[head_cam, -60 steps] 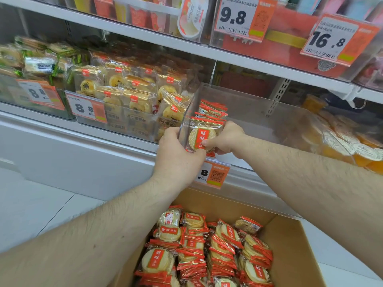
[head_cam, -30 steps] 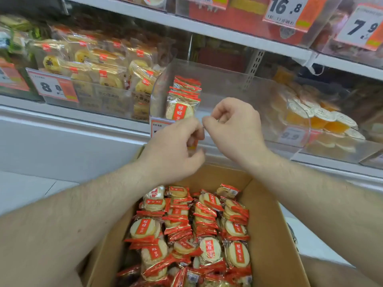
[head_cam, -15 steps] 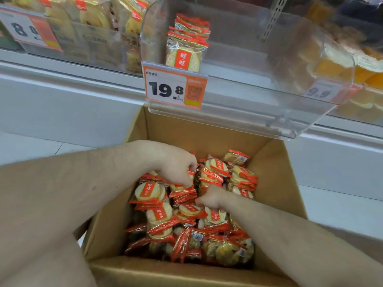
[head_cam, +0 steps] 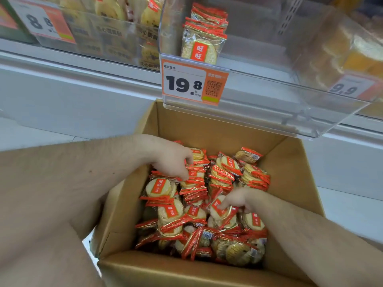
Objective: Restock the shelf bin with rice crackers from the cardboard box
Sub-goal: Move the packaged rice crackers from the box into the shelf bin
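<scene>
Now both hands point(head_cam: 238, 200) among boxed crackers point(head_cam: 199, 204)

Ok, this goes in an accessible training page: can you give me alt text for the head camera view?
Both hands reach into an open cardboard box full of red-wrapped rice cracker packs: the left hand on an upright row of packs, the right hand on a flat pack. Above, a clear shelf bin holds one short row of packs behind a 19.8 price tag.

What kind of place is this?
Most likely a shop's snack aisle: an orange-and-white price tag reading 19.8 on a clear plastic shelf bin, with more priced bins of wrapped snacks alongside.
</scene>
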